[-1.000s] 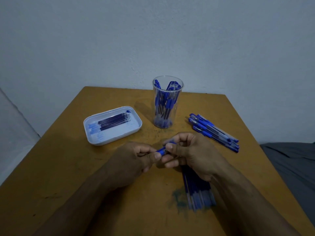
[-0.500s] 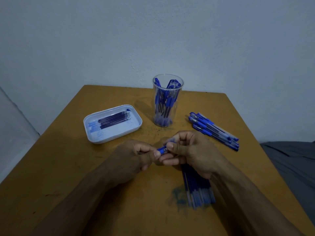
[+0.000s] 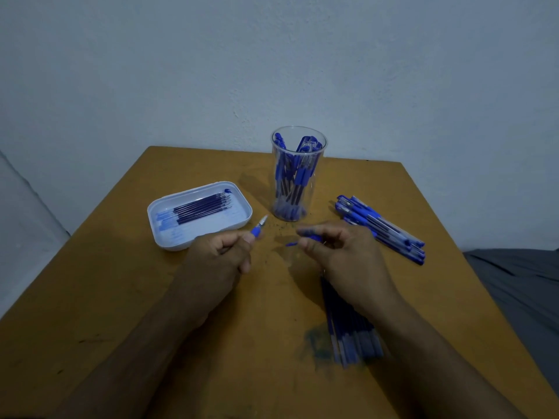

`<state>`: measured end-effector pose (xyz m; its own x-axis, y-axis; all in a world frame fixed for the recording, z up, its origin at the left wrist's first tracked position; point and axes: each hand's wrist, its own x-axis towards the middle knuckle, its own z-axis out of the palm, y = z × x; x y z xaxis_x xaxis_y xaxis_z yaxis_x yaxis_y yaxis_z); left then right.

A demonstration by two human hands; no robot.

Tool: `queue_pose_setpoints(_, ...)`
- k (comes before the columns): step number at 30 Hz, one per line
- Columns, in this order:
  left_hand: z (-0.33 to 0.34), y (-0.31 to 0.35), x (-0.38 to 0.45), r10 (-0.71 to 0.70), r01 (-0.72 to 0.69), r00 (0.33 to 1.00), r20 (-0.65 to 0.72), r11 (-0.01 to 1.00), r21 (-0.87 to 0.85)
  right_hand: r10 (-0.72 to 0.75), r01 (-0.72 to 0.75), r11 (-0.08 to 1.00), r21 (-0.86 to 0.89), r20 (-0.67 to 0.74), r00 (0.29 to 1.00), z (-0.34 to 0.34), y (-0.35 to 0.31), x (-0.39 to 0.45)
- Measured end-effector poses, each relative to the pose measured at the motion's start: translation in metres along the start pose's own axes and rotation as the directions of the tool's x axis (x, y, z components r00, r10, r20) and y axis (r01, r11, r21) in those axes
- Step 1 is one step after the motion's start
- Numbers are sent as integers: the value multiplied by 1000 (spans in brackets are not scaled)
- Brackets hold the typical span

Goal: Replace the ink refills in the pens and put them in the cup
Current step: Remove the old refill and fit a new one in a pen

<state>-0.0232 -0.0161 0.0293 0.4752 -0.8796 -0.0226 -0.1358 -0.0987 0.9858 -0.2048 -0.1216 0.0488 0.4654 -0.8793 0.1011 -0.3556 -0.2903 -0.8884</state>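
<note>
Mid-swap, the left hand point(image 3: 223, 252) pinches an unscrewed pen tip point(image 3: 259, 226) while the right hand point(image 3: 335, 249) curls its fingers around the pen barrel point(image 3: 311, 237), near the table's centre. Next, likely, pull the spent refill, fetch 1 from the tray point(image 3: 169, 237) by the left edge; cup point(image 3: 298, 173) waits behind.

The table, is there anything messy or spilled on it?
Yes. A blue-green ink smudge stains the table beside the near pile of pens, and dark specks are scattered in front of the cup.
</note>
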Motion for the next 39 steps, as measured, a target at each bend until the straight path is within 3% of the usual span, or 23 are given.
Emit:
queue_pose_setpoints(2, -4, -2, 2, 25, -21, 997, -69, 998, 56, -105, 113, 951, -287, 45, 994, 6, 1, -4)
queue_pose_setpoints(4, -5, -3, 2, 11, -5, 995, -99, 998, 66, -145, 192, 866, -463, 134, 980, 13, 0, -9)
queue_pose_setpoints(8, -1, -3, 0, 27, -22, 999, -47, 995, 95, -143, 228, 750, -621, 184, 972, 20, -5, -15)
queue_pose_setpoints(13, 1, -4, -5, 109, -106, 994, -2, 974, 202, -151, 285, 673, -683, 251, 956, 24, -7, -14)
queue_pose_setpoints(15, 2, -3, -7, 137, -138, 990, 22, 962, 236, -167, 273, 697, -663, 220, 961, 22, -4, -11)
queue_pose_setpoints(17, 3, -1, -9, 173, -177, 984, 37, 948, 263, -195, 222, 793, -567, 109, 975, 18, -2, -8)
queue_pose_setpoints(20, 6, 0, -12, 211, -217, 976, 53, 932, 291, -139, 131, 961, -245, -15, 990, 8, -4, -4)
queue_pose_setpoints(22, 7, -2, -13, 235, -249, 968, 82, 919, 306, -76, 82, 986, -142, 45, 996, 5, -7, -4)
queue_pose_setpoints(27, 8, -5, -15, 280, -315, 948, 149, 889, 332, -14, 27, 996, -89, 140, 990, 6, -10, -8)
queue_pose_setpoints(35, 8, 3, -16, 196, -230, 965, 177, 953, 199, 50, -107, 979, 176, 302, 952, -1, -13, -5)
queue_pose_setpoints(37, 7, 3, -15, 181, -208, 970, 161, 964, 164, 65, -138, 971, 193, 346, 936, -5, -14, -6)
queue_pose_setpoints(39, 7, 3, -15, 175, -198, 972, 156, 969, 144, 66, -111, 985, 133, 305, 950, -5, -13, -5)
